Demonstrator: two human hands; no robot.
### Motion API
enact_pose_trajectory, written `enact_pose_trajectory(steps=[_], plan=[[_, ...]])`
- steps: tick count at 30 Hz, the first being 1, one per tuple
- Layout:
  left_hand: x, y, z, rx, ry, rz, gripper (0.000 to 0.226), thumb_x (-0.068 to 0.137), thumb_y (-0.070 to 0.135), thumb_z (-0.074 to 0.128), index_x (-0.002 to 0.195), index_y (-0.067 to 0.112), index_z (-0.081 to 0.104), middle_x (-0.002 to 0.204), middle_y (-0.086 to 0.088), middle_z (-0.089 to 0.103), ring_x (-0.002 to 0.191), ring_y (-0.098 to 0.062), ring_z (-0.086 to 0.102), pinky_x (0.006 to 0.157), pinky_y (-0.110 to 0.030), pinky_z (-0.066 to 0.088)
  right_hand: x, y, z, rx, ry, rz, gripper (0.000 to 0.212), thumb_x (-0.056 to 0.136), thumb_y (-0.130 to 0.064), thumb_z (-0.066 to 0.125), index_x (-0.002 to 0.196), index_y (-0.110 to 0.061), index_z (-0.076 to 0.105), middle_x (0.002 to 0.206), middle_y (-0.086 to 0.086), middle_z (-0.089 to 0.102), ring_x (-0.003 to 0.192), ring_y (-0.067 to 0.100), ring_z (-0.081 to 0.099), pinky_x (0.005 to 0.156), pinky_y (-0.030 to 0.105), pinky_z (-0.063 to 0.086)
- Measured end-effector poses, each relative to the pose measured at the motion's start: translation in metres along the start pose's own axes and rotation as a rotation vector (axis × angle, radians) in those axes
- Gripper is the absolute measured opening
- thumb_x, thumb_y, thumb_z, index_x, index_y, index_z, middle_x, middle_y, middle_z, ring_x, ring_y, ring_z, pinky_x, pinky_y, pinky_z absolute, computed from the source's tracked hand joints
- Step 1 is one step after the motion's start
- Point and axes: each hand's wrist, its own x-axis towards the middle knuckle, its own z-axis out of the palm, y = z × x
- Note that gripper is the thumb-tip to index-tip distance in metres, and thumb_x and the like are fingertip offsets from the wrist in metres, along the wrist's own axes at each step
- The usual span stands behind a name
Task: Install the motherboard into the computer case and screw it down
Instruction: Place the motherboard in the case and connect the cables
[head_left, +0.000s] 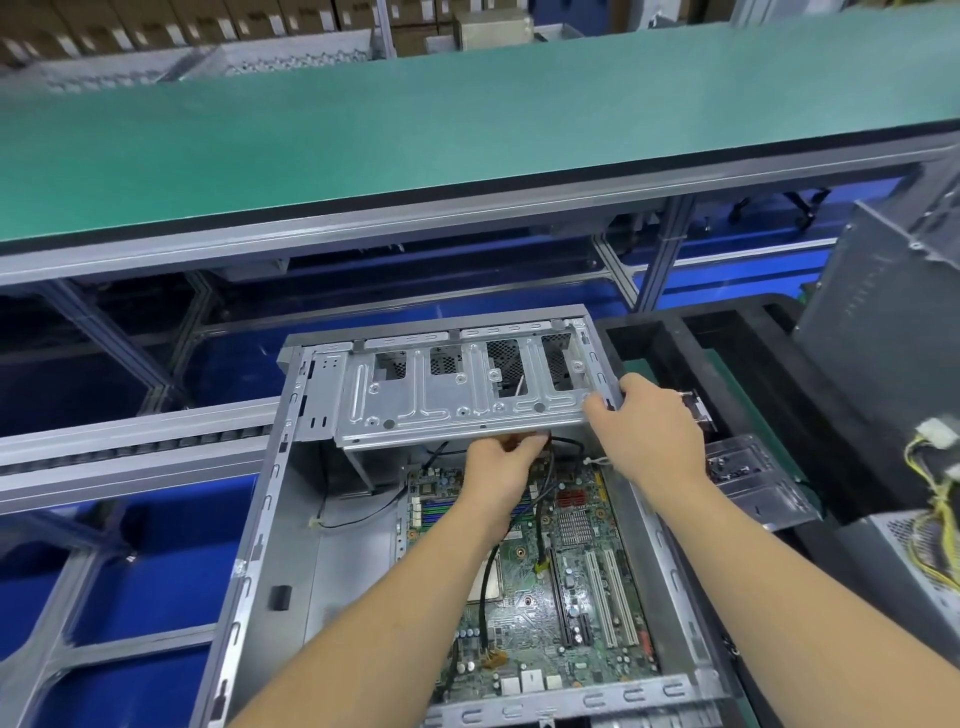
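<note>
Both forearms reach forward into the open computer case (270, 519), which lies on its side below a green counter (467, 119). The motherboard (561, 587) sits flat on the case floor, toward its right wall. The left hand (501, 478) hovers palm down over the board's far end, its fingers curled round a bundle of black and red cables (540, 441) just under the drive cage (467, 389). The right hand (649, 431) grips the near right corner of that metal cage, thumb on top, fingers wrapped over the edge. No writing on the board or case is sharp enough to read.
</note>
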Motion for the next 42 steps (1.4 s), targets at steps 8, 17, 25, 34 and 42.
enact_pose_trajectory(steps=[8,17,25,34,42], plan=[[-0.019,0.005,0.008,0.711,-0.263,0.418,0.014,0.084,0.034,0.075,0.082,0.021,0.077,0.080,0.006,0.072,0.083,-0.016,0.062,0.082,-0.034,0.047,0.000,-0.002,-0.001,0.000,-0.004,0.006,0.033,0.094,-0.049,0.048,0.086,-0.017,0.053,0.078,0.005,0.060,0.071,0.028,0.059,0.063,0.038,0.049],[-0.030,-0.017,0.037,0.463,-0.310,0.031,0.017,0.084,0.020,0.075,0.074,0.009,0.066,0.066,0.001,0.059,0.058,-0.012,0.053,0.056,-0.021,0.043,-0.001,-0.002,-0.002,0.012,-0.012,0.002,0.032,0.094,-0.047,0.049,0.080,-0.019,0.048,0.075,0.004,0.058,0.066,0.026,0.056,0.057,0.036,0.045],[0.010,-0.011,0.035,0.530,-0.047,0.186,0.025,0.088,0.029,0.072,0.072,0.010,0.066,0.064,0.002,0.061,0.059,-0.015,0.054,0.056,-0.028,0.041,-0.002,-0.002,-0.002,0.014,-0.007,0.020,0.035,0.092,-0.050,0.050,0.075,-0.020,0.044,0.074,0.005,0.058,0.066,0.028,0.056,0.057,0.036,0.043],[0.029,-0.022,0.034,0.616,-0.235,0.035,0.032,0.090,0.044,0.067,0.088,0.012,0.071,0.083,-0.010,0.070,0.078,-0.027,0.064,0.069,-0.033,0.052,-0.001,-0.001,-0.002,0.053,-0.017,0.038,0.035,0.092,-0.048,0.052,0.073,-0.019,0.044,0.072,0.006,0.058,0.064,0.029,0.054,0.059,0.037,0.047],[0.034,-0.027,0.035,0.840,-0.292,0.356,0.010,0.091,0.029,0.061,0.093,0.022,0.068,0.105,-0.003,0.068,0.101,-0.027,0.058,0.094,-0.041,0.042,0.000,-0.002,-0.003,0.081,-0.029,0.050,0.034,0.092,-0.049,0.053,0.080,-0.017,0.054,0.071,0.003,0.061,0.066,0.027,0.058,0.062,0.037,0.050]])
